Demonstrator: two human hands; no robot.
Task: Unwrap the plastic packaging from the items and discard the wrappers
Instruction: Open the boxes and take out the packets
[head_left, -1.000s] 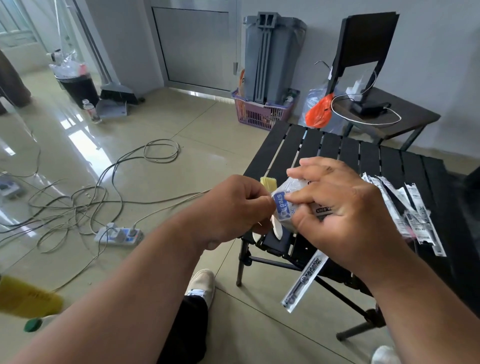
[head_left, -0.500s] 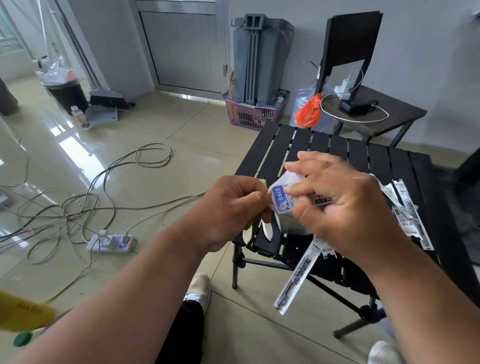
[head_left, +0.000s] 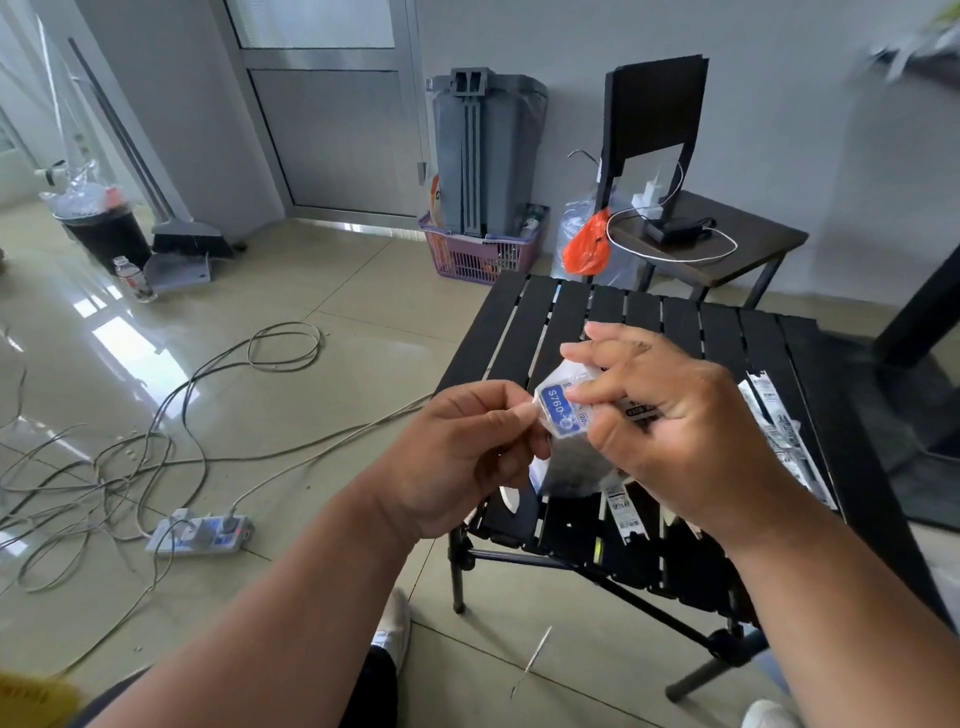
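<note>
Head view: two hands are seen above the near left part of one black slatted table (head_left: 524, 332).
Packet: one clear plastic packet (head_left: 563, 415) with a blue label marked S760 is held in the air between both hands, over the table's left edge.
Left hand: the left hand (head_left: 462, 457) is curled, and the packet's left edge is pinched between thumb and fingertip.
Right hand: the right hand (head_left: 670, 415) is curled round the packet's right side, with the upper fingers arched over it.
Wrappers: several long white printed wrappers (head_left: 779, 431) are laid on the table's right side, partly hidden by the right hand; an exact count cannot be told.
More strips: two or so printed strips (head_left: 621, 506) are seen on the slats below the right hand.
Floor: one white strip (head_left: 532, 660) is seen below the table's edge; whether it touches the tiles cannot be told.
Power strip: one power strip (head_left: 200, 535) is laid among tangled cables (head_left: 130, 462) on the left.
Bins: one grey bin (head_left: 483, 150) is stood in one purple basket (head_left: 478, 254); one black bin (head_left: 106, 234) is stood far left.
Side table: one small table (head_left: 727, 249) is placed behind, bearing a charger and white cord.
</note>
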